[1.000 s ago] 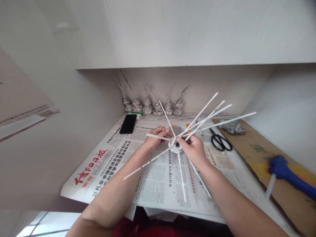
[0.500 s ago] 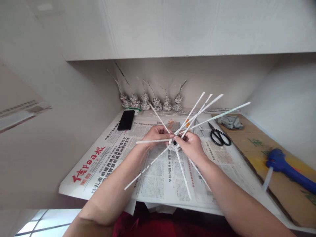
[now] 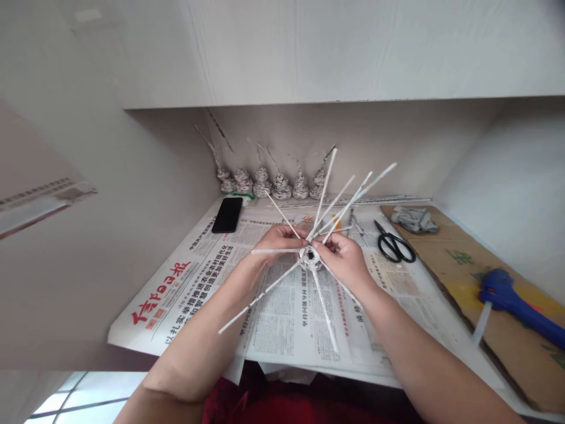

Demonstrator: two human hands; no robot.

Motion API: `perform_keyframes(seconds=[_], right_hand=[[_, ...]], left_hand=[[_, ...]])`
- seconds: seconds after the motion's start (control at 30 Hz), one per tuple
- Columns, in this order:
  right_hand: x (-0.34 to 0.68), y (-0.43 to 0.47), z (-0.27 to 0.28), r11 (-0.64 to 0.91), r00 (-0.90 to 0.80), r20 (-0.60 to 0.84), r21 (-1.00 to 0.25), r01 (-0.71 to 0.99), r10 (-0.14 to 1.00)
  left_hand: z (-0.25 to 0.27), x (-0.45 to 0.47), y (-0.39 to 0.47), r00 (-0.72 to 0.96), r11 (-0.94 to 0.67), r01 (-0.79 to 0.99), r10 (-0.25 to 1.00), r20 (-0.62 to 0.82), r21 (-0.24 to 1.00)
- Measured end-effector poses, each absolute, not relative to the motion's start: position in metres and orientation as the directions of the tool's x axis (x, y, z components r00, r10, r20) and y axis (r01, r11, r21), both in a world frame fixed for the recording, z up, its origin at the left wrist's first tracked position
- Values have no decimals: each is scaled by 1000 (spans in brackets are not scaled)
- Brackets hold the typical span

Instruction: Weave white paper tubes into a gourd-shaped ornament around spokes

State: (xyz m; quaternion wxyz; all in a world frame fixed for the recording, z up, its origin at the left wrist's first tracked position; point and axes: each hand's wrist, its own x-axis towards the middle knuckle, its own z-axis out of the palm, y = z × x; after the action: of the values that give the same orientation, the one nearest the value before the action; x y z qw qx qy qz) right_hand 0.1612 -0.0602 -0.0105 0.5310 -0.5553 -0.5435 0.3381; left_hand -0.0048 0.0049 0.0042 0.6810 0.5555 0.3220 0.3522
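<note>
Between my hands is a small round weaving of rolled newspaper strips [image 3: 311, 260], with a dark hole in its middle. Several thin paper rods [image 3: 325, 187] stick out from it on all sides, like spokes. My left hand [image 3: 283, 240] pinches the weaving's far left edge, fingers closed beneath and thumb on top. My right hand [image 3: 343, 254] is closed on the far right edge, its thumb lying against the base of the rods there. The fingertips of both hands are partly hidden behind the weaving.
Newspaper [image 3: 282, 318] covers the table. Several woven paper gourds [image 3: 282, 186] stand along the back wall. A black phone [image 3: 227, 215] lies at left. Black scissors [image 3: 394, 246], crumpled paper [image 3: 414, 219] and a blue glue gun [image 3: 503, 291] on cardboard [image 3: 459, 288] are at right.
The far-side rods have swung leftward and more upright, one now pointing steeply up. The weaving's hole shows more openly. Both hands keep almost the same place.
</note>
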Motion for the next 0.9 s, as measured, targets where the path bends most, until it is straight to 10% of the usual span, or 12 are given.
perform_keyframes(seconds=[0.67,0.9], right_hand=[[158,-70,0,407,-55,688,-360,840,723],[160,-68,0,385,-54,687,-338,859,724]], left_hand=[[8,-9,4,556,17,-70,831,25,997],[4,-8,4,557,-14,-51,829,40,999]])
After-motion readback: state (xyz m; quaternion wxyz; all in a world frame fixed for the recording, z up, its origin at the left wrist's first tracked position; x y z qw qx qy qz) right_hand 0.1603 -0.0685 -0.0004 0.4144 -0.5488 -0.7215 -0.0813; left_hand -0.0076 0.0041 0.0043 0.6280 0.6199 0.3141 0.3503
